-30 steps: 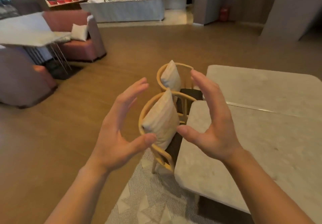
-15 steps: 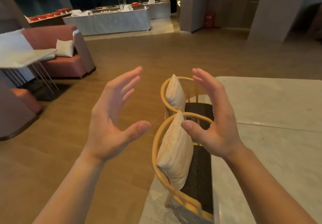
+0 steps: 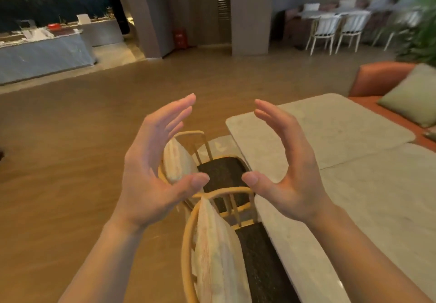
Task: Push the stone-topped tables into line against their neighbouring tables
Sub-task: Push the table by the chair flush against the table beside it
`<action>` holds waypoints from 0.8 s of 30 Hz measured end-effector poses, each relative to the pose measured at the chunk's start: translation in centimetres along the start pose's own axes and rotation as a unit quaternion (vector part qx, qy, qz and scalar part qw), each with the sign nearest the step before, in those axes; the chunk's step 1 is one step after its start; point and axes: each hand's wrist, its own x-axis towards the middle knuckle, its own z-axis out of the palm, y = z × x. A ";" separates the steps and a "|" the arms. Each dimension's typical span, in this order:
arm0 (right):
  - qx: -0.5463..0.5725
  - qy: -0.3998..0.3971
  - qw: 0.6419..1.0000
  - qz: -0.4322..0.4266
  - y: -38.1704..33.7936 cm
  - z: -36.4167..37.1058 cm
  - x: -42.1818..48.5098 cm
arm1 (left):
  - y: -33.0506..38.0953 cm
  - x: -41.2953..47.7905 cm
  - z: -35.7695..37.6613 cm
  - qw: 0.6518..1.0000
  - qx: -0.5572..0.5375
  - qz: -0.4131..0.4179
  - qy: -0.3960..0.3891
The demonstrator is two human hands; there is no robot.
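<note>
Both hands hang in the air, palms facing each other, fingers spread and curved, holding nothing: the left hand (image 3: 155, 168) above a wooden chair (image 3: 207, 210), the right hand (image 3: 290, 173) over the near stone-topped counter (image 3: 377, 208). The far stone-topped counter (image 3: 330, 128) touches it edge to edge. A cream cushion (image 3: 217, 255) leans in the nearest chair.

Wooden floor (image 3: 70, 161), grey pillars (image 3: 250, 12)
</note>
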 end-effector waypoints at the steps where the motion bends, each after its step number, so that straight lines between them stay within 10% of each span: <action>1: -0.024 0.016 1.000 0.010 0.6 0.2 0.3 | -1.9 1.1 0.1 1.000 -0.024 0.009 -0.016; 24: -0.378 0.288 0.852 0.220 -7.4 6.6 -7.6 | -11.4 5.8 7.5 0.871 -0.328 0.145 -0.337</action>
